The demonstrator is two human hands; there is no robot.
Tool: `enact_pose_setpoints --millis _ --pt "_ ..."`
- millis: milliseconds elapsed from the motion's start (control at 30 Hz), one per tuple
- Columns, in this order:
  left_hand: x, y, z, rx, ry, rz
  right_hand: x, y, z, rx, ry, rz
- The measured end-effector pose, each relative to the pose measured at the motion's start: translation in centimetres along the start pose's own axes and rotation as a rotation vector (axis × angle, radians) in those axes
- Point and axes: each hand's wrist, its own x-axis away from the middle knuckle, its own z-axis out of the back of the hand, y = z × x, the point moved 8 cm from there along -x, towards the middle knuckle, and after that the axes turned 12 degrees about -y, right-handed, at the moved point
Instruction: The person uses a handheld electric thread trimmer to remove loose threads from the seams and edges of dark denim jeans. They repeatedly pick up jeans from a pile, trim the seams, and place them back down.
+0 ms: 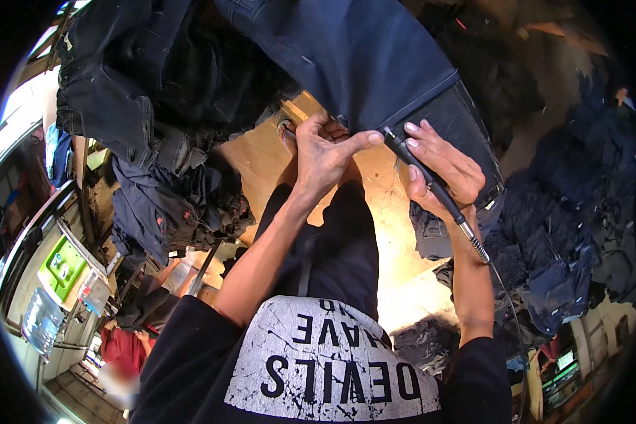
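A dark blue pair of jeans (360,56) hangs in front of me, one leg ending in a folded hem (417,106). My left hand (325,152) pinches the hem edge, thumb pointing right. My right hand (442,169) holds a black pen-shaped rotary tool (427,180) like a pencil. Its tip touches the hem just beside my left thumb. A metal spring collar and thin cable (498,283) run from the tool's rear down past my right forearm.
Piles of dark jeans lie at the left (162,191) and right (565,233). Orange wooden floor (261,159) shows below, with my sandalled foot (287,134). A green machine (60,268) and a clear water jug (41,321) stand at far left. A person in red (124,350) is at lower left.
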Motion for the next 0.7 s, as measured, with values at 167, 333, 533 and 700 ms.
enact_pose_setpoints --millis 167,333,533,700 --pt "-1.0 -1.1 0.3 -0.005 0.006 -0.084 -0.3 1.0 -0.5 0.023 -0.034 0.013" --pt "-1.1 -1.8 1.0 -0.082 -0.044 -0.019 -0.4 1.0 -0.5 0.020 -0.032 0.003" --pt "-1.1 -2.0 0.7 -0.052 -0.063 -0.022 -0.2 1.2 -0.4 0.037 -0.025 -0.028" --pt "-1.2 -1.8 0.9 -0.059 -0.040 -0.053 -0.2 1.5 -0.3 0.037 -0.011 -0.033"
